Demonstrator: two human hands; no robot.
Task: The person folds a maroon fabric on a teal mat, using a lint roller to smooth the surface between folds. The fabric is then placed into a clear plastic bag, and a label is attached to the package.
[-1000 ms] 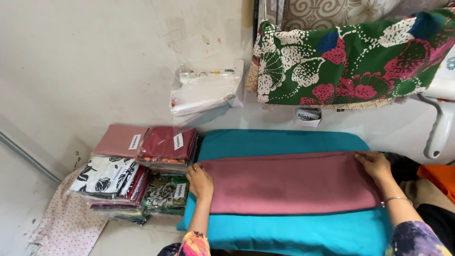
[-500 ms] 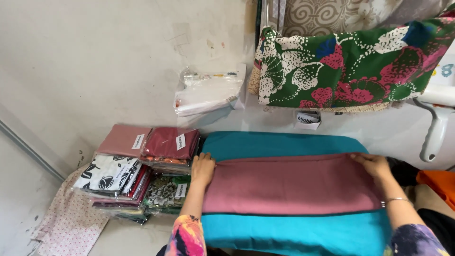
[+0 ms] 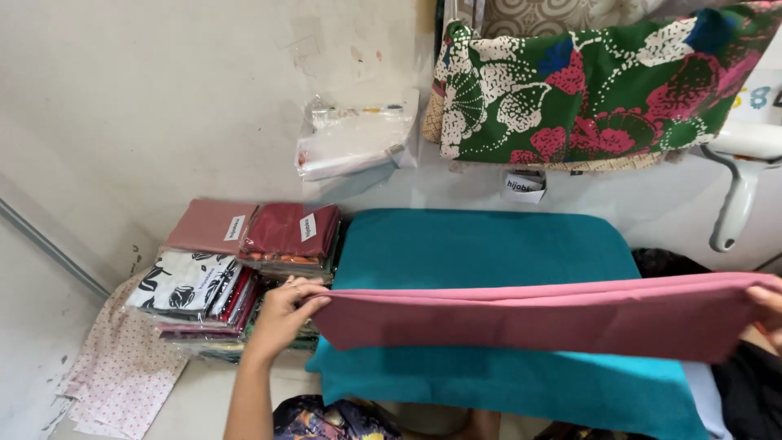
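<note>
1. Seen from above: a folded pink cloth [image 3: 538, 319] stretched out flat and lifted just above a teal padded surface [image 3: 489, 253].
2. Left hand [image 3: 281, 316] at the cloth's left end, fingers curled and pinching the folded edge, thumb underneath.
3. Right hand [image 3: 770, 305] at the cloth's right end, mostly cut off by the frame edge; apparently gripping the fabric, though impossible to tell exactly how the fingers close.
4. Left of the teal surface, just beside the left hand: stacks of packaged fabrics [image 3: 236, 269] in clear wrappers, plain pink and dark red on top, a black-and-white leaf print below.
5. Further left, on the floor: a pale cloth with small pink dots [image 3: 122, 371].
6. Behind the teal surface, against the wall: a clear plastic bag [image 3: 354, 143].
7. Upper right: a green cloth with large red and white flowers [image 3: 603, 90], draped and hanging.
8. Far right: a white handle-shaped fixture [image 3: 737, 191].
</note>
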